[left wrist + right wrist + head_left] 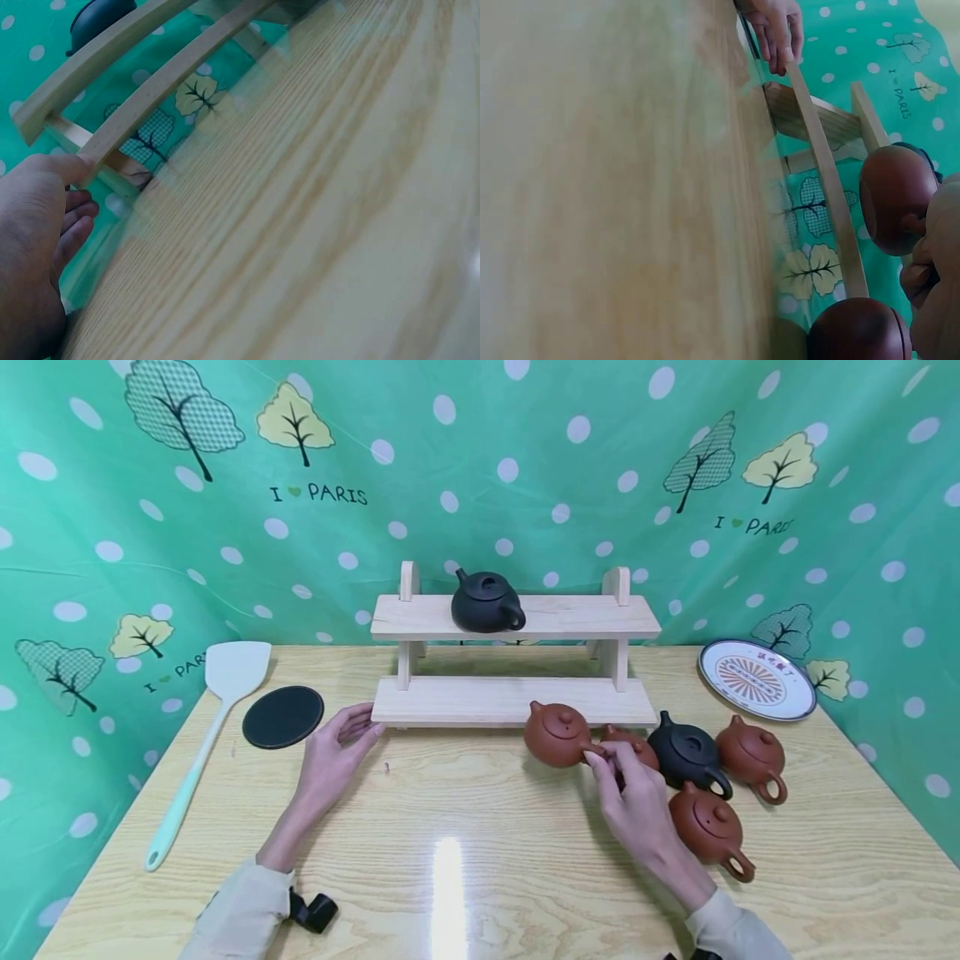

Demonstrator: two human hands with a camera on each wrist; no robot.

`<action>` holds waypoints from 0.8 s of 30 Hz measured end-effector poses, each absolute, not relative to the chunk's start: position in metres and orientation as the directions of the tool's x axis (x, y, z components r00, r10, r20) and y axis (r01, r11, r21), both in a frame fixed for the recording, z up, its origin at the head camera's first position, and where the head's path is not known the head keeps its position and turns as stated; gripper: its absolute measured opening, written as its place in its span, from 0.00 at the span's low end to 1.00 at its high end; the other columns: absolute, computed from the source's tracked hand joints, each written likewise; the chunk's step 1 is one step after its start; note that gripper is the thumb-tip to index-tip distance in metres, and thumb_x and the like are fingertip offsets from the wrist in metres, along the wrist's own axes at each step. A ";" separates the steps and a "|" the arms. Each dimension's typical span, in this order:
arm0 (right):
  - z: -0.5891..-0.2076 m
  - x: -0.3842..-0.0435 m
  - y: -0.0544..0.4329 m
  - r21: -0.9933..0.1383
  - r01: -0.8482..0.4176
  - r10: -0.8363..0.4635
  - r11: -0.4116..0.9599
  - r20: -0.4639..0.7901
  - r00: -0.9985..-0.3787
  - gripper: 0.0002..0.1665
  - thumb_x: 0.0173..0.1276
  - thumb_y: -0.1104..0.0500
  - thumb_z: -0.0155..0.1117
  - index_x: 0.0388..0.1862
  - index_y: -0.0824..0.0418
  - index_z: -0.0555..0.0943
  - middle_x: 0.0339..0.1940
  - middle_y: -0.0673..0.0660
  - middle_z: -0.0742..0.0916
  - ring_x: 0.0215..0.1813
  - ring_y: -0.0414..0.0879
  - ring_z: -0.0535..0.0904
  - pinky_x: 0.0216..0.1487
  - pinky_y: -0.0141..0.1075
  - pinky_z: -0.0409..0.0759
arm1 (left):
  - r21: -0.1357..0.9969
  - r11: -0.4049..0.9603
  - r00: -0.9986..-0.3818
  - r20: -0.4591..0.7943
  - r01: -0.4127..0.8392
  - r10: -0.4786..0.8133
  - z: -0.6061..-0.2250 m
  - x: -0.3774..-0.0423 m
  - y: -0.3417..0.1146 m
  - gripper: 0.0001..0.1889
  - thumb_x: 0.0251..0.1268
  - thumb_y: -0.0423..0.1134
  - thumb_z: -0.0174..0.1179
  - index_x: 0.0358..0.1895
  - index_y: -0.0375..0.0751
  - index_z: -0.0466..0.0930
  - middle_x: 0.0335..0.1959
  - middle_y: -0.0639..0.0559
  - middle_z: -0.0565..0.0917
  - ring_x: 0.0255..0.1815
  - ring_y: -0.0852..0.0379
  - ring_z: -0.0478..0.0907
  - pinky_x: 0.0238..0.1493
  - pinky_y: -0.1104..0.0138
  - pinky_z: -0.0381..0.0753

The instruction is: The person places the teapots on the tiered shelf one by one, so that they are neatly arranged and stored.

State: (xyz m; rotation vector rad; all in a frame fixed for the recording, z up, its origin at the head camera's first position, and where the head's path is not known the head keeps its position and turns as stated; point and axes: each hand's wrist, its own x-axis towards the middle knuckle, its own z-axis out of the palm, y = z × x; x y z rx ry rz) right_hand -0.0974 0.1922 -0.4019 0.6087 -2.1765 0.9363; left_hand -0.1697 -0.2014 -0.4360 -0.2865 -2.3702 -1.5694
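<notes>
My right hand [637,802] pinches the handle of a reddish-brown clay teapot [557,735], which is raised off the table and overlaps the front edge of the lower shelf in the head view. In the right wrist view this teapot [896,196] hangs beside the shelf board. At the other side, my left hand [335,760] holds the left end of the two-tier wooden shelf [465,700], its thumb on the lower board's end in the left wrist view. A black teapot [483,603] stands on the upper tier.
Right of the shelf, a second black teapot [686,752] stands among several reddish-brown teapots [705,827], one partly hidden behind my right hand. A patterned plate [798,706] lies at the back right. On the left are a round black mat [283,717] and a pale-green-handled spatula [198,768].
</notes>
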 end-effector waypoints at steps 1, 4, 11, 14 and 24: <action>-0.401 -0.098 0.192 -0.442 -0.637 -0.144 0.631 0.741 -0.656 0.16 0.61 0.80 0.70 0.43 0.68 0.81 0.24 0.45 0.75 0.21 0.33 0.66 0.17 0.22 0.64 | 0.865 0.388 -0.940 0.341 0.317 0.009 -0.436 -0.170 -0.201 0.22 0.73 0.38 0.67 0.62 0.29 0.79 0.56 0.35 0.85 0.57 0.43 0.84 0.56 0.78 0.80; -0.399 -0.102 0.192 -0.442 -0.638 -0.137 0.630 0.746 -0.652 0.15 0.61 0.80 0.70 0.43 0.68 0.80 0.23 0.44 0.75 0.21 0.33 0.67 0.18 0.22 0.64 | 0.865 0.387 -0.940 0.342 0.319 0.010 -0.436 -0.169 -0.201 0.22 0.73 0.38 0.67 0.63 0.29 0.79 0.56 0.35 0.85 0.57 0.42 0.83 0.55 0.79 0.80; -0.391 -0.111 0.193 -0.422 -0.640 -0.118 0.643 0.771 -0.626 0.13 0.62 0.79 0.70 0.42 0.68 0.81 0.22 0.45 0.76 0.22 0.35 0.69 0.19 0.24 0.65 | 0.865 0.386 -0.939 0.343 0.320 0.011 -0.436 -0.169 -0.200 0.22 0.73 0.39 0.67 0.62 0.29 0.79 0.56 0.35 0.85 0.57 0.43 0.84 0.55 0.79 0.80; -0.386 -0.114 0.193 -0.427 -0.634 -0.113 0.644 0.767 -0.632 0.11 0.64 0.78 0.69 0.42 0.69 0.80 0.21 0.46 0.76 0.21 0.35 0.69 0.19 0.24 0.65 | 0.865 0.387 -0.940 0.342 0.319 0.009 -0.436 -0.169 -0.201 0.22 0.73 0.39 0.68 0.62 0.29 0.79 0.56 0.36 0.85 0.57 0.43 0.84 0.55 0.79 0.80; -0.379 -0.125 0.192 -0.416 -0.617 -0.084 0.667 0.782 -0.618 0.10 0.66 0.77 0.68 0.43 0.70 0.80 0.20 0.48 0.75 0.20 0.36 0.67 0.18 0.26 0.62 | 0.860 0.386 -0.935 0.353 0.332 0.018 -0.436 -0.169 -0.201 0.21 0.73 0.38 0.67 0.63 0.29 0.79 0.56 0.35 0.85 0.57 0.43 0.84 0.56 0.78 0.80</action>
